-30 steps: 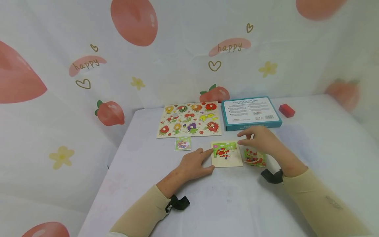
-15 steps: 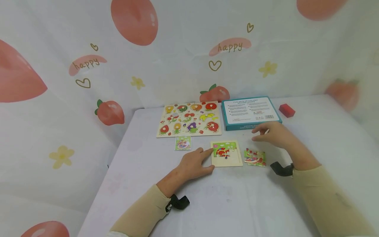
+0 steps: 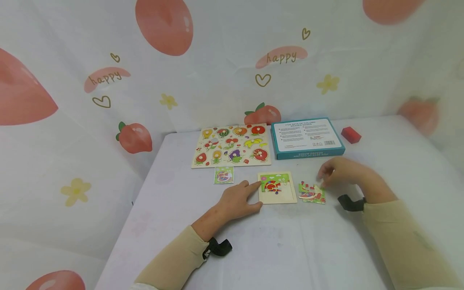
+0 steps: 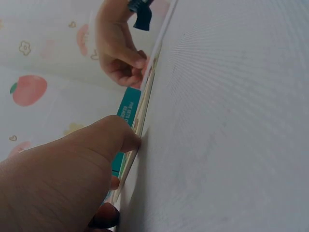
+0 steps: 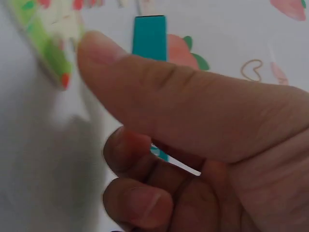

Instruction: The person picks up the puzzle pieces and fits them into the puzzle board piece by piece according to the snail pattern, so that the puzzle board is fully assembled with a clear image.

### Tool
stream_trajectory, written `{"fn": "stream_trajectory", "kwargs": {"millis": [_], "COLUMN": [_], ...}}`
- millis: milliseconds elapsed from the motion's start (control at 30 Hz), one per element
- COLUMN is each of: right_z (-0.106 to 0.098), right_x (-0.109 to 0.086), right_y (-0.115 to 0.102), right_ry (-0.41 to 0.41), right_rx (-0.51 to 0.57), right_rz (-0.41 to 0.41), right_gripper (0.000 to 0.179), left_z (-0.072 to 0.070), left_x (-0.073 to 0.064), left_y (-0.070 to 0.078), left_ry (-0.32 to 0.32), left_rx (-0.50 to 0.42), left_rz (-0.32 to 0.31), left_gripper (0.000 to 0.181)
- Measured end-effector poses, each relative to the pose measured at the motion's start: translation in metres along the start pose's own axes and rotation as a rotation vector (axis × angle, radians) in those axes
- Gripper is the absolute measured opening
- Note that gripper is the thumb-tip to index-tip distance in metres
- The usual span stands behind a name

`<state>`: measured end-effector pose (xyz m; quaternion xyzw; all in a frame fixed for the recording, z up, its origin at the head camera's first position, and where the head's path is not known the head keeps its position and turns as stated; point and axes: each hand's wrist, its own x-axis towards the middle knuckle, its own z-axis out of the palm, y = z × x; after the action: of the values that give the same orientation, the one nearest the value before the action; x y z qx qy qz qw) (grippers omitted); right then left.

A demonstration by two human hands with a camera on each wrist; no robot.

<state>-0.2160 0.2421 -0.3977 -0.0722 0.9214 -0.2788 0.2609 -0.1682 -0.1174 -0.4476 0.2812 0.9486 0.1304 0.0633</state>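
Observation:
In the head view a small square wooden jigsaw tray (image 3: 272, 198) lies on the table, its upper left filled with red and green picture pieces. My left hand (image 3: 235, 203) steadies it, with the index finger and thumb extended against its left side. Right of the tray is a low pile of jigsaw pieces (image 3: 311, 194), green, red and white. My right hand (image 3: 340, 173) is just above and right of that pile, fingers loosely bent, nothing seen in it. In the right wrist view the thumb (image 5: 111, 63) is close to the pile's edge (image 5: 55, 65); the index finger is mostly hidden.
Behind lies a wooden fruit puzzle board (image 3: 226, 161), with a small picture card (image 3: 224, 175) at its front edge. A flat teal and white box (image 3: 308, 137) stands beside it. Farther right is a red block (image 3: 351, 135). A printed cloth (image 3: 217, 80) hangs behind the table.
My right hand has moved right from beside the tray, then lowered toward the right edge of the piece pile. The left hand and the tray have stayed in place.

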Motion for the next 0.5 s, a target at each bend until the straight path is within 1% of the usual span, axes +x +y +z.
{"fn": "stream_trajectory", "kwargs": {"millis": [133,400,500], "right_z": [0.0036,0.0035,0.0040], "right_x": [0.0024,0.0036,0.0036], "right_y": [0.0022,0.0056,0.0055], "right_ry": [-0.035,-0.005,-0.001], "right_rx": [-0.005,0.009,0.007], "right_rz": [0.012,-0.037,-0.041], "right_gripper": [0.024,0.015,0.018], "left_z": [0.0005,-0.0002,0.0002], "left_x": [0.0007,0.0011,0.0008], "left_y": [-0.0010,-0.0010,-0.0004], "left_ry": [-0.001,-0.017,-0.025], "left_rx": [0.001,-0.008,-0.010], "left_rz": [0.000,-0.011,-0.019], "left_gripper": [0.069,0.070,0.070]}}
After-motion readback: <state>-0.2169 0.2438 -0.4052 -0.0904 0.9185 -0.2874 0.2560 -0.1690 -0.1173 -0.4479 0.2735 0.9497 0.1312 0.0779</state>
